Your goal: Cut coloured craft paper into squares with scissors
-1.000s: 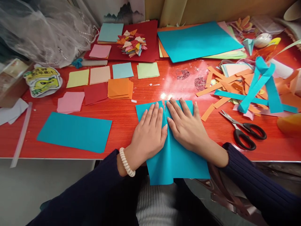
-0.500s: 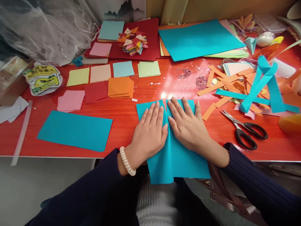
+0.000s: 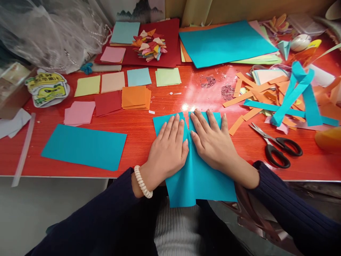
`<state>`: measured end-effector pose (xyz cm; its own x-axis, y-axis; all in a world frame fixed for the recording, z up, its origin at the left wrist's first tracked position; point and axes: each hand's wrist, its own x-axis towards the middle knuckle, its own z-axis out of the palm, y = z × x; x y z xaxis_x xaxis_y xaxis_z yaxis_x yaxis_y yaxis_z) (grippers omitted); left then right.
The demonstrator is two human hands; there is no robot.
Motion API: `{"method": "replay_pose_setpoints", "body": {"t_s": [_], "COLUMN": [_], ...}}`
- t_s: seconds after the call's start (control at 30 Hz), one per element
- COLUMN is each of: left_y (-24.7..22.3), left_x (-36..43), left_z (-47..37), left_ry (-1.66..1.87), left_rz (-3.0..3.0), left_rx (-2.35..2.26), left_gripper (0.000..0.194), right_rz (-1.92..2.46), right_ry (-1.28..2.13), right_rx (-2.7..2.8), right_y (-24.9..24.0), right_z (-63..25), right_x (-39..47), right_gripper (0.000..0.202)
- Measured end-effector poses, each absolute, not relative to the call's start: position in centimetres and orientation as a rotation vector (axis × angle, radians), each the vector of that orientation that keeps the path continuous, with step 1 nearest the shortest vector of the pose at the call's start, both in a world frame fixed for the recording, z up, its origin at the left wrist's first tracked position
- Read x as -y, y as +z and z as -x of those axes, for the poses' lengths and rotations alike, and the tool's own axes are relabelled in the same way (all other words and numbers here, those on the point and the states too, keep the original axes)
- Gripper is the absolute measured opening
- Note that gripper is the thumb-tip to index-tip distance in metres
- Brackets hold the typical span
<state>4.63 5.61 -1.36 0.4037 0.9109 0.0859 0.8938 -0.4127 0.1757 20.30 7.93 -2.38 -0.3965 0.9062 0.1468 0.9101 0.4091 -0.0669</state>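
A blue sheet of paper (image 3: pixel 213 181) lies over the table's front edge, its lower part hanging toward my lap. It is split down the middle from its far edge, and a raised fold runs below the split. My left hand (image 3: pixel 169 149) presses flat on the left half, fingers stretched out. On the right half lies my right hand (image 3: pixel 213 138), also flat, with its fingers spread. Black-handled scissors (image 3: pixel 277 145) rest to the right, blades partly apart. To the left is a separate blue paper rectangle (image 3: pixel 84 147).
Small stacks of coloured paper squares (image 3: pixel 135 97) stand at the back left. Behind are large coloured sheets (image 3: pixel 226 44) and a folded-paper ring (image 3: pixel 149 44). Orange and blue paper strips (image 3: pixel 293 96) pile up at the right. A clear strip (image 3: pixel 23 149) overhangs the front edge.
The split between the halves looks slightly wider at the far edge, the two halves having moved a little apart. Both hands stay flat on the paper.
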Motion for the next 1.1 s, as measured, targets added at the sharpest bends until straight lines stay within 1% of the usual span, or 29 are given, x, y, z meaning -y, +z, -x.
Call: {"method": "replay_pose_setpoints", "body": {"t_s": [0.13,0.23,0.37,0.5,0.57,0.73,1.1], "left_y": [-1.3,-0.4,1.4,1.1,0.2,-1.4,-1.8], "left_x": [-6.8,-8.6,-9.2,-7.1,-6.2,-5.7,-5.2], "left_z": [-3.8,-3.0,-3.0,-4.2,-4.6,-4.5,-5.3], "left_ry": [0.211,0.175,0.284,0.254,0.197,0.165,0.271], "left_rz": [-2.594,-2.670,-2.665,-2.610,-2.582,-2.571,-2.502], "left_rx": [-1.553,-1.445,-1.535,-1.580,-1.622,-1.668,-1.759], "left_gripper": [0.056,0.058,0.058,0.056,0.057,0.059,0.058], "right_rz": [1.594,1.539,1.380,1.204,1.250,1.382,1.422], "right_ry": [-0.029,0.023,0.077,0.207,0.202,0.032,-0.027], "right_rx": [2.526,2.518,2.375,2.487,2.580,2.626,2.599], "right_y": [-2.7,-2.2,-0.1,0.5,-0.4,-2.4,-2.5], "right_z": [-20.4,-20.7,-21.3,-21.4,-21.2,-20.7,-20.6], "right_x": [-8.5,-9.8,-10.9,-9.8,-9.1,-8.6,-8.4], "right_gripper": [0.055,0.058,0.059,0.057,0.056,0.057,0.056]}}
